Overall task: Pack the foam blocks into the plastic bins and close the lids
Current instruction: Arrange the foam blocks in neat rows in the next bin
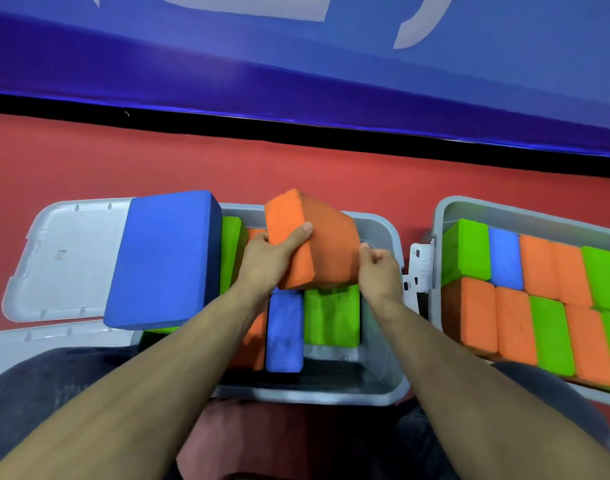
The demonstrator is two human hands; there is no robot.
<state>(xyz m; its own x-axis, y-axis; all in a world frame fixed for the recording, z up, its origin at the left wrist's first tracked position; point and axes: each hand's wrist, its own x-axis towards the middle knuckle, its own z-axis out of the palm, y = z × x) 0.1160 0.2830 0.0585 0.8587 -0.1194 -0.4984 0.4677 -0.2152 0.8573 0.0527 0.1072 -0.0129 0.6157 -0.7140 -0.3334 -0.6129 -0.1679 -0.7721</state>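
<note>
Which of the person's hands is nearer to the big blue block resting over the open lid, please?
Left. The left hand grips the orange block just beside the big blue block; the right hand holds the orange block's far side.

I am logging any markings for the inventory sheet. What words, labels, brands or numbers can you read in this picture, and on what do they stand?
No text here can be read.
Open grey lid: a small dark marking, too small and blurred to read.
Blue wall: large pale shapes, cut off by the frame edge, not legible as letters.
Foam blocks and bins: no print visible.
</note>
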